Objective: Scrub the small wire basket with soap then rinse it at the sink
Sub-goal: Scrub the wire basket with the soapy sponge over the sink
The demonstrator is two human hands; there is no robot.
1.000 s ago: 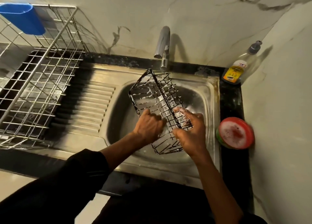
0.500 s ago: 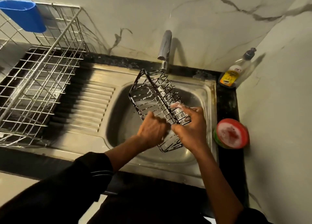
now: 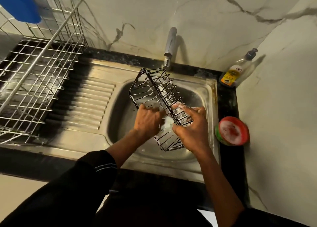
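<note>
Over the sink (image 3: 204, 93) at 12 o'clock from me, my right hand (image 3: 192, 125) grips the tilted, soapy wire basket (image 3: 154, 91) while my left hand (image 3: 147, 122) presses a sudsy scrubber (image 3: 167, 124) against it.

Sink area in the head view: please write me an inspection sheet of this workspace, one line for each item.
Surface: steel sink basin with ribbed drainboard, set in a dark counter.
Job's things: small black wire basket, soapy, held tilted over the basin; tap above it, no water seen running.
Clutter: red round soap tub and clear pump bottle with yellow label on the counter; large silver wire dish rack holding a blue plastic cup.
Grippers: left hand presses a foamy scrubber on the basket; right hand grips the basket.
Cables: nothing seen.
Surroundings: pale marble-look walls.
</note>
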